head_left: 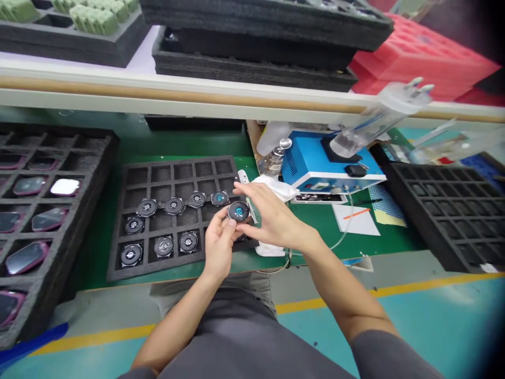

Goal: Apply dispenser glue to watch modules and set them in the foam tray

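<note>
Round watch body (239, 211) is up in our left hand (220, 239), raised at the right side of the black foam tray (183, 171), dark face turned up at us with a blue mark in the middle. Left hand pinches it at the edge, thumb on the near side, fingers at the left and partly hidden. Right hand (272, 213) is spread around the far side, index finger above the piece, thumb low by the rim; we can't tell if it touches.

Handling: we judge it light and stiff, small enough for a fingertip hold. Face looks glossy, so probably slippery and easy to smear or scratch. We'd grip the rim at opposite sides, off the face; pressing hard on the middle looks risky.

More round pieces (147, 207) lie on the tray to our left, similar dark discs, most with pale marks. We have a white cloth (272, 184) just past the right hand, then a blue box (300, 155) on the green counter (315, 231).
</note>
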Available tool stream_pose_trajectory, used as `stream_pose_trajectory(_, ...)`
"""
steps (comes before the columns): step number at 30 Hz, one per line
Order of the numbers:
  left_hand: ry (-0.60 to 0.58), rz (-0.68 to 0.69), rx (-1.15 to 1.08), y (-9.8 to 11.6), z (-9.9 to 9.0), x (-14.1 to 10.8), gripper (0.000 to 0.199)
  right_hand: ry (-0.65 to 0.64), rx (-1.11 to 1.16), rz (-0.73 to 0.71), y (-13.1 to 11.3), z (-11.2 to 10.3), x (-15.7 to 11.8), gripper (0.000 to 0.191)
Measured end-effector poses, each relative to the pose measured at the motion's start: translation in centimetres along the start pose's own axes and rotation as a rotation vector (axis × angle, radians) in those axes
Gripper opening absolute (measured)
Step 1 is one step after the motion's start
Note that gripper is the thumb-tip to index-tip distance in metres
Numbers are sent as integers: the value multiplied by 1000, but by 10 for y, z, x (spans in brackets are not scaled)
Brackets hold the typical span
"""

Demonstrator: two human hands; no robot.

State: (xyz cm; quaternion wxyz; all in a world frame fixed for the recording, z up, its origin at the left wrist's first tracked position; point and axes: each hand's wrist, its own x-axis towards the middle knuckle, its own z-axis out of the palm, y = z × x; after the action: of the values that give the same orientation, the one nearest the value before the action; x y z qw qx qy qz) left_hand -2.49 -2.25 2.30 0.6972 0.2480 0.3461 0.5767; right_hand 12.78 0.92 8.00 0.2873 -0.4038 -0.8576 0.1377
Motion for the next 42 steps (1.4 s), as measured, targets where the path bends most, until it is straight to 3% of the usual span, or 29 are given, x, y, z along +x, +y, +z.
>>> stream_pose_trajectory(4, -40, -9, 36, -1, -9, -3, 42, -118, -11, 8, 2, -2, 1, 82)
stream_pose_trajectory(8, -81, 3, 127, -4, -18, -5, 49, -59, -1, 86, 20, 0, 9, 83)
stream_pose_trajectory(12, -115, 143, 311, -12, -29, -8, 39, 89, -17, 201, 74, 14, 40, 81)
stream_pose_trajectory(17, -180, 274, 467, -18, -38, -9, 32, 70, 13, 329, 134, 47, 75, 80)
stream_pose_trajectory(20, -142, 386, 545, -17, -38, -3, 37, 9, 20, 312, 142, 53, 82, 76)
stream_pose_trajectory(23, -129, 406, 582, -15, -35, 6, 41, 1, -35, 265, 131, 39, 80, 78)
stream_pose_trajectory(26, -179, 385, 583, -15, -33, 12, 44, 62, -137, 196, 103, 10, 55, 65)
stream_pose_trajectory(29, -221, 385, 584, -16, -32, 13, 49, 209, -134, 185, 71, -17, -7, 40)
stream_pose_trajectory(31, -223, 373, 599, -15, -32, 12, 47, 428, -127, 339, 58, -29, -61, 33)
stream_pose_trajectory(33, -211, 361, 622, -14, -30, 10, 41, 676, -121, 590, 55, -36, -111, 31)
stream_pose_trajectory(35, -192, 357, 648, -12, -27, 9, 36, 812, -82, 783, 60, -38, -147, 29)
stream_pose_trajectory(38, -155, 352, 694, -10, -21, 7, 33, 724, -42, 864, 72, -36, -160, 27)
stream_pose_trajectory(42, -85, 337, 736, -8, -17, 7, 35, 416, -186, 867, 83, -31, -126, 27)
